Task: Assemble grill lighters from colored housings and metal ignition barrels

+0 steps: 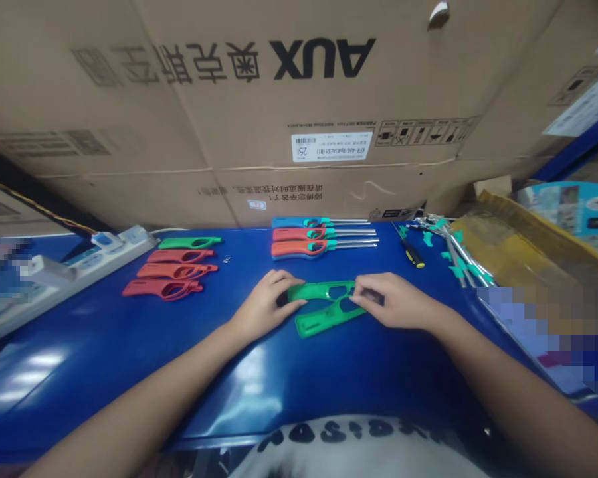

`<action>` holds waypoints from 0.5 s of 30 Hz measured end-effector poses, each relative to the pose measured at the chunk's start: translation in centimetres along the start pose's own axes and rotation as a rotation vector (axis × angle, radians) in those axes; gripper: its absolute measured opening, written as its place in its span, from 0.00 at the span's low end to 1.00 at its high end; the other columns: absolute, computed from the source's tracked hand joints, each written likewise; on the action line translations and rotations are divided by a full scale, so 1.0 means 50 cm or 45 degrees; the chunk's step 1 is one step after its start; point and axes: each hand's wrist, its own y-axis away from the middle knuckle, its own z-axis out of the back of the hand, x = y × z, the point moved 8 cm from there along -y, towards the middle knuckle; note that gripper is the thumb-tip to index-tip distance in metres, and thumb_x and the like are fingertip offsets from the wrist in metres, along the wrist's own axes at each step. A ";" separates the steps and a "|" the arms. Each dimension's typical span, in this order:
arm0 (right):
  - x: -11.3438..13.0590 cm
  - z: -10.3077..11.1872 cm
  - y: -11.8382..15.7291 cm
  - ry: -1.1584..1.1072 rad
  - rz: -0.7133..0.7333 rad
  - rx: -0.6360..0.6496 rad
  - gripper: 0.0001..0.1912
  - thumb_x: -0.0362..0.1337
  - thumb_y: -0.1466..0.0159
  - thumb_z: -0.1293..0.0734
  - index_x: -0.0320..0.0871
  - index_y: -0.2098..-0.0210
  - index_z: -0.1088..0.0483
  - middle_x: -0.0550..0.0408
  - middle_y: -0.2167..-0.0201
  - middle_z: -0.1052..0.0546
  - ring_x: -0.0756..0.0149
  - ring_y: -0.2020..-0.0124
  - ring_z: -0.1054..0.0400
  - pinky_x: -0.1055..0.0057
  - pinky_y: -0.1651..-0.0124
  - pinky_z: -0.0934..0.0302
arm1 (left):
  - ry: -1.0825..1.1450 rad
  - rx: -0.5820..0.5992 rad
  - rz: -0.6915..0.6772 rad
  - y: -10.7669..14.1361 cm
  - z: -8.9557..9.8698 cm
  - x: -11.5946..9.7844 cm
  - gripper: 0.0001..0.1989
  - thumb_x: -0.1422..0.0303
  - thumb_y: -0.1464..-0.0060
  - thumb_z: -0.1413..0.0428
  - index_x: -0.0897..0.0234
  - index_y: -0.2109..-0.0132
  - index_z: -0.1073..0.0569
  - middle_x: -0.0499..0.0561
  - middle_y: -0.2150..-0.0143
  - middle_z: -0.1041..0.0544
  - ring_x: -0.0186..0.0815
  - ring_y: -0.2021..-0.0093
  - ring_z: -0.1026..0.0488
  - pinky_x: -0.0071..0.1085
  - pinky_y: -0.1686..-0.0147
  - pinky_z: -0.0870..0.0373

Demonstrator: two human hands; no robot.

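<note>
My left hand (264, 307) grips the left end of a green plastic lighter shell (319, 291), and my right hand (393, 300) holds its right end. A second green shell half (323, 321) lies under and against it on the blue table (104, 352), partly hidden by my right fingers. Beyond my hands lie three long lighters (323, 232) with metal nozzles, one blue and two orange-red. To the left are three red shells (172, 272) and another green shell (189, 243).
A yellow-handled screwdriver (413, 255) and a pile of metal tubes with teal parts (463, 255) lie at the right. A power strip (84, 272) sits on the left. A large cardboard box (299, 133) stands along the far edge.
</note>
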 end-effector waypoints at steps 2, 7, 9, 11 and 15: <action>0.002 -0.013 0.001 0.082 0.017 0.130 0.11 0.37 0.32 0.36 0.44 0.72 0.35 0.60 0.77 0.30 0.71 0.75 0.38 0.72 0.70 0.50 | -0.003 -0.007 0.003 -0.001 0.001 0.001 0.17 0.60 0.38 0.39 0.62 0.46 0.24 0.54 0.53 0.24 0.42 0.52 0.28 0.40 0.50 0.28; 0.009 -0.024 -0.003 0.248 0.088 0.207 0.20 0.39 0.33 0.35 0.43 0.78 0.43 0.60 0.79 0.33 0.71 0.76 0.41 0.71 0.70 0.54 | 0.012 -0.073 -0.026 0.000 0.019 -0.016 0.16 0.60 0.35 0.42 0.61 0.44 0.26 0.56 0.48 0.26 0.42 0.47 0.29 0.41 0.44 0.31; 0.010 -0.017 -0.004 0.280 0.099 0.158 0.20 0.42 0.33 0.33 0.44 0.78 0.41 0.60 0.78 0.33 0.71 0.76 0.41 0.71 0.71 0.54 | -0.017 -0.073 -0.092 0.002 0.027 -0.035 0.14 0.62 0.35 0.43 0.61 0.46 0.25 0.56 0.49 0.25 0.42 0.47 0.30 0.41 0.44 0.32; 0.013 -0.005 -0.005 0.275 0.108 0.068 0.15 0.44 0.34 0.32 0.44 0.73 0.35 0.59 0.72 0.29 0.70 0.73 0.38 0.72 0.70 0.51 | -0.073 -0.009 -0.185 0.005 0.027 -0.058 0.13 0.63 0.36 0.42 0.61 0.47 0.24 0.55 0.50 0.24 0.42 0.48 0.29 0.42 0.45 0.33; 0.022 0.000 -0.005 0.181 0.155 -0.040 0.11 0.42 0.34 0.31 0.46 0.54 0.28 0.53 0.54 0.25 0.66 0.62 0.29 0.71 0.62 0.39 | -0.166 0.168 -0.229 0.013 0.010 -0.078 0.17 0.65 0.37 0.44 0.61 0.43 0.26 0.55 0.49 0.22 0.44 0.50 0.28 0.43 0.49 0.33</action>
